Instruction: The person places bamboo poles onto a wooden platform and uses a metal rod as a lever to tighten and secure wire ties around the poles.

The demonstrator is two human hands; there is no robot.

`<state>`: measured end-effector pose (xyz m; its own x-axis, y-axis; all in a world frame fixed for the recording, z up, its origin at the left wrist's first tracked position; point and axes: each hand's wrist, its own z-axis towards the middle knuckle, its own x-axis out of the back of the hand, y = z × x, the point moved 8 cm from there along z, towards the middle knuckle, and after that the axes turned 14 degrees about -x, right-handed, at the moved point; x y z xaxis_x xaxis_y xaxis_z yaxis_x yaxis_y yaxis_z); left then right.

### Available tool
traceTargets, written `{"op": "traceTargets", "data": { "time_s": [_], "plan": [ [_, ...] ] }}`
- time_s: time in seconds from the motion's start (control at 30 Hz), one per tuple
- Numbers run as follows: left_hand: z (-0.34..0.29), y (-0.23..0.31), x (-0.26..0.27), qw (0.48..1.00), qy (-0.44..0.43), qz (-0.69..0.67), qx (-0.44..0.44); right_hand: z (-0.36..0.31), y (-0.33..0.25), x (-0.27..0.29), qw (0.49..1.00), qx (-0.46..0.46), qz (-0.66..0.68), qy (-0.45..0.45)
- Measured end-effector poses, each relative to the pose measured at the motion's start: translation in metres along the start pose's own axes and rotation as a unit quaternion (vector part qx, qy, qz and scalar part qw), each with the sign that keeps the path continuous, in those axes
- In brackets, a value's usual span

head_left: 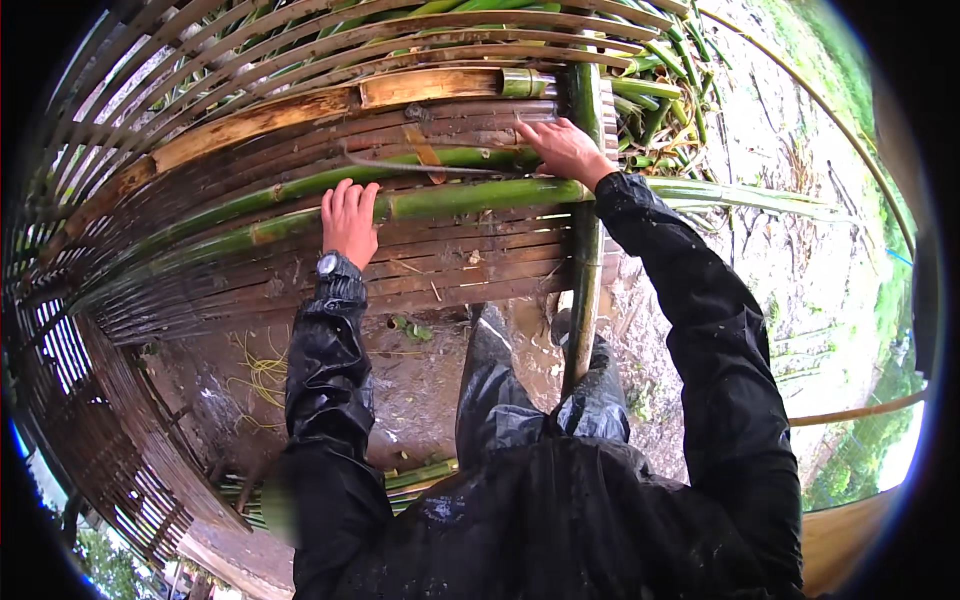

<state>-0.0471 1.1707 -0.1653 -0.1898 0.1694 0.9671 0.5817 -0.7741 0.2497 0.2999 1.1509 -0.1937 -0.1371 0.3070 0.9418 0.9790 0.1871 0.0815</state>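
A long green bamboo pole (460, 200) lies across a slatted bamboo platform (430, 258). My left hand (350, 217), wearing a wristwatch, is laid over this pole with its fingers bent across the far side. Just beyond it runs a second green bamboo pole (300, 186). At that pole's right end my right hand (567, 150) reaches over, fingers stretched to the left and apart from the thumb. Its palm side is hidden. A thin, grey, curved strip (430, 168) lies near the far pole; its kind and whether it meets my right hand are unclear.
An upright-looking bamboo crosspiece (588, 250) runs between my legs under the front pole. Curved bamboo slats (440, 40) and a brown split bamboo length (430, 88) border the far side. Cut green stalks (660, 95) are heaped at the right. Yellow cord (262, 370) lies on muddy ground.
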Motion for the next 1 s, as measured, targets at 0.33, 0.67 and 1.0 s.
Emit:
{"op": "traceTargets", "data": {
  "time_s": [0.33,0.67,1.0],
  "plan": [
    [0.0,-0.002,-0.002,1.0,-0.001,0.022,0.011,0.005,0.008,0.045,0.988,0.061,-0.095,0.107],
    [-0.005,0.0,0.004,0.999,-0.027,0.032,0.017,-0.112,0.039,0.189,0.966,0.052,-0.081,0.241],
    [0.111,0.176,-0.005,0.991,0.015,-0.038,-0.124,-0.358,0.031,0.187,0.833,-0.378,0.381,0.136]
  ]
}}
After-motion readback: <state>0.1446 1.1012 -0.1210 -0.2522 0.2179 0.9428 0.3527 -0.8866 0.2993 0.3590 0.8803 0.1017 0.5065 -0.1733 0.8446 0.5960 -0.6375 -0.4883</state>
